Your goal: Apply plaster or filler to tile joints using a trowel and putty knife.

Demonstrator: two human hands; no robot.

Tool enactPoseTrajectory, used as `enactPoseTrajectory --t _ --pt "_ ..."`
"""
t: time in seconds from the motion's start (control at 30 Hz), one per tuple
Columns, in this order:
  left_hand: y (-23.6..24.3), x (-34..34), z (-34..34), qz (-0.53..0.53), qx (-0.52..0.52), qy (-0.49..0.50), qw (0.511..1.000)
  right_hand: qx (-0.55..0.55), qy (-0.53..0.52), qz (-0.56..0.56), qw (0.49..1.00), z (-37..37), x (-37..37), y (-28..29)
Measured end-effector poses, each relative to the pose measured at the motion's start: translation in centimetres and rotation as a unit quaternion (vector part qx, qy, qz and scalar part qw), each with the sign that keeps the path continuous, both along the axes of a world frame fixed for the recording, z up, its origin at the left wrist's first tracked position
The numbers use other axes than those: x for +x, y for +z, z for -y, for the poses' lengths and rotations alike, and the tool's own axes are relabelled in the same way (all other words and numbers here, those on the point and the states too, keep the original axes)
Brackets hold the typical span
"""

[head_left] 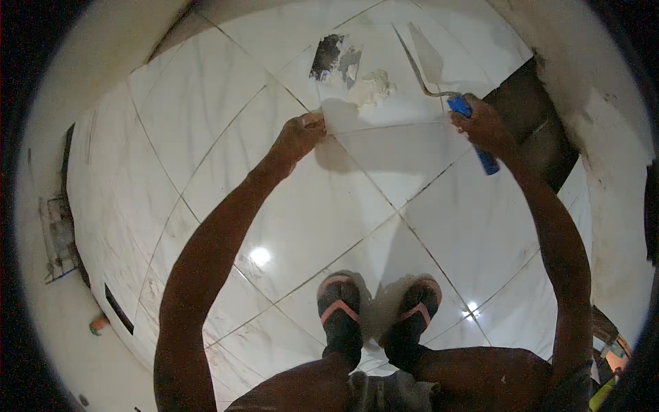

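Observation:
My right hand (484, 127) grips the blue handle of a trowel (416, 63), whose thin metal blade is turned nearly edge-on above the floor. My left hand (305, 132) is closed with curled fingers, low over the tiles at the left of the work spot; whatever it may hold is hidden. Between the hands and a little farther off, a lump of white paste (374, 89) sits on the tile. Beside it on the left lies a dark flat plate (333, 58) smeared with the same white paste.
Large white tiles (357, 199) with dark joints cover the floor. A dark brown panel or opening (535, 123) lies beyond my right hand, against the stained wall (597, 75). My feet in pink-strapped flip-flops (340, 309) stand close in. A wire-like object (60, 237) is at the left wall.

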State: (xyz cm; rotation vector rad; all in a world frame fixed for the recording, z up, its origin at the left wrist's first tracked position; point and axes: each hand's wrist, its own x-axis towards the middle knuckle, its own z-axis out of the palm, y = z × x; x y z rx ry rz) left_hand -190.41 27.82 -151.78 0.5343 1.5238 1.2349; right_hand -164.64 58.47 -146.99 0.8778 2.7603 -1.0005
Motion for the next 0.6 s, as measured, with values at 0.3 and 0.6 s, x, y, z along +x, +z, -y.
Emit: enactPoseTrajectory --t 0.3,0.6 --pt "1.4 -0.6 4.4 -0.245 -0.208 -0.154 0.934 0.286 0.176 0.066 0.940 3.0 3.7 8.9" --pt "1.4 3.2 5.3 -0.232 -0.177 -0.060 0.954 0.239 0.212 0.072 0.945 0.4 6.1 10.4"
